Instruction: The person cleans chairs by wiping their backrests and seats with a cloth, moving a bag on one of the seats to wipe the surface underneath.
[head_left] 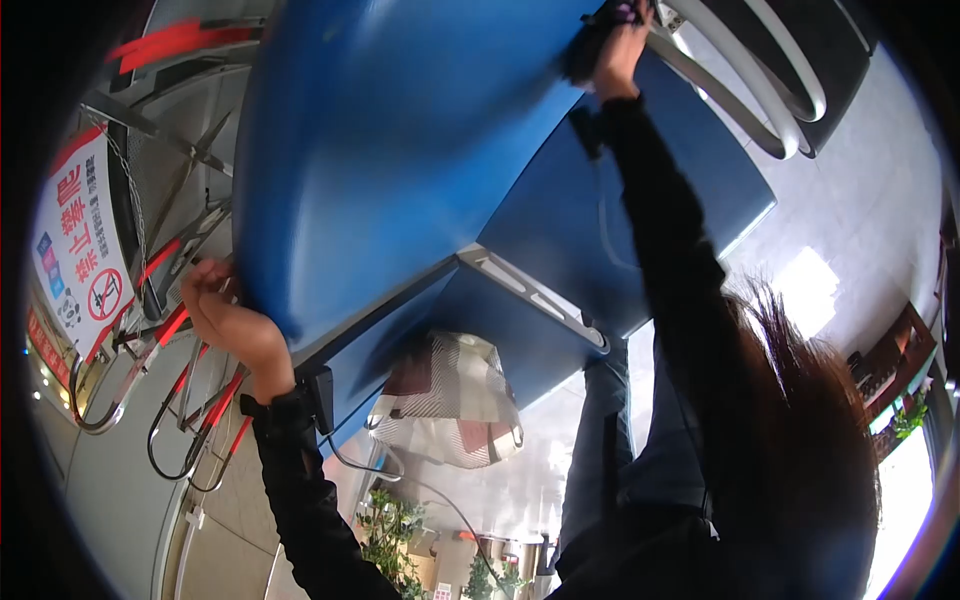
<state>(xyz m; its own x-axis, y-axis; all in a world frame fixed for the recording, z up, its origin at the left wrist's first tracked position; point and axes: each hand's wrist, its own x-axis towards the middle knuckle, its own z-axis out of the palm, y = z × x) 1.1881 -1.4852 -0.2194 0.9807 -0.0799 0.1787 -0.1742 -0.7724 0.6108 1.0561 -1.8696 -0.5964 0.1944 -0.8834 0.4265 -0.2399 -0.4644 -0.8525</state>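
A large glossy blue seat fills the upper middle. My left hand is at its left edge, with the fingers bent together against it. At the top, my right hand is closed on a dark, bunched cloth, held against the blue surface near its right edge. The cloth is blurred and partly cut off by the frame. Both sleeves are black, and a small black device is strapped at my left wrist.
More blue seats adjoin, joined by a metal bracket. A checked bag lies beyond them. A thin cable runs from my left wrist. Red-and-metal racks and a sign stand left; curved metal armrests are upper right.
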